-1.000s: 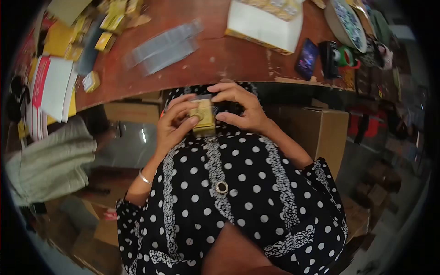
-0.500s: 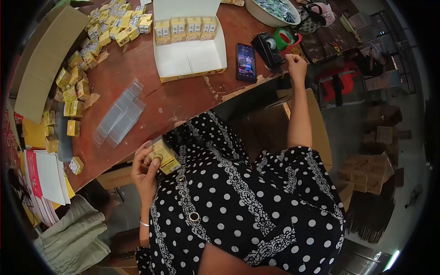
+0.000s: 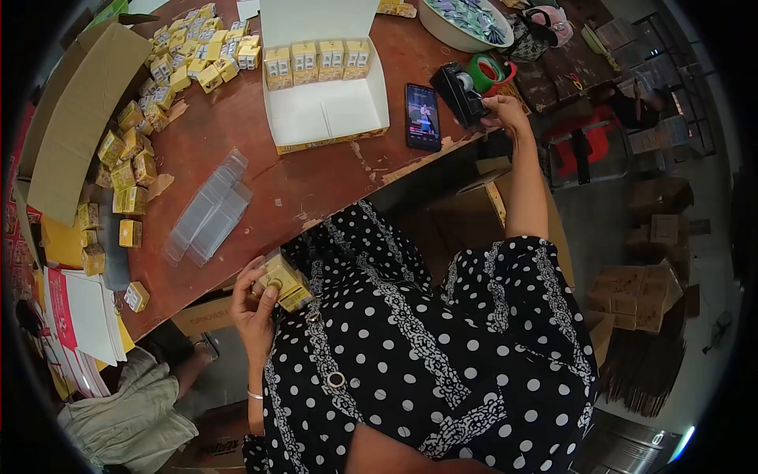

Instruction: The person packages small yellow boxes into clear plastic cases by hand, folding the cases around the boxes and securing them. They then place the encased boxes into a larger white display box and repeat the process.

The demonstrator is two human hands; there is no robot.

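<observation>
A red-brown table (image 3: pixel 316 178), its surface scuffed, sweeps from nine o'clock round to one; the person's black dress (image 3: pixel 426 340) with white dots fills the area from the centre down to six o'clock; a brown cardboard flap (image 3: pixel 87 118) stands at ten o'clock; an open white box (image 3: pixel 304 118) sits on the table at eleven, its lid raised, with a row of yellow-and-white packs along its far side; a heap of small yellow boxes (image 3: pixel 209 77) spreads between ten and eleven; a pale basin (image 3: pixel 452 35) of green and blue sachets stands at one o'clock; flat clear plastic sleeves (image 3: pixel 209 209) lie overlapping on the table at nine.

The left hand (image 3: pixel 254 312), at eight o'clock, is curled part-way closed, thumb on the front face of a yellow pack (image 3: pixel 286 286) in clear plastic; that pack is held tilted just off the table edge, close against the dress; the right hand (image 3: pixel 507 112), between one and two o'clock, is nearly closed, fingertips drawn together at the near end of a black tape dispenser (image 3: pixel 458 95); whether tape is pinched there I cannot tell; a lit phone (image 3: pixel 423 117) lies just left of the dispenser; a green tape roll (image 3: pixel 483 75) rests just beyond it.
</observation>
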